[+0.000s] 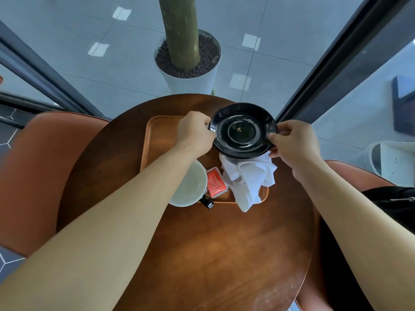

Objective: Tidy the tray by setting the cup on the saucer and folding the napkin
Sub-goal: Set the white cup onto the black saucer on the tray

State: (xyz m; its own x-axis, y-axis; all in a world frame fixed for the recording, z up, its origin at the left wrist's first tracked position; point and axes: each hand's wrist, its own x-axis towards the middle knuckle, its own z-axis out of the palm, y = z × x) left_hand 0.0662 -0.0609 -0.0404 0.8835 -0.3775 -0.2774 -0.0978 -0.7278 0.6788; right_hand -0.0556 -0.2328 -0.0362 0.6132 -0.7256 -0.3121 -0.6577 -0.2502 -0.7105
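Both hands pinch one black saucer (243,131) by its rim: left hand (195,133) on the left edge, right hand (296,144) on the right, fingers curled.
Saucer: I see it over the tray's (157,135) far right corner, overlapping the napkin (247,178).
Napkin: white, crumpled, hanging over the tray's near edge.
Cup (193,185): near-left on the tray, beside a red packet (216,184), partly hidden by the left forearm.
Tray: on a round wooden table (213,254).
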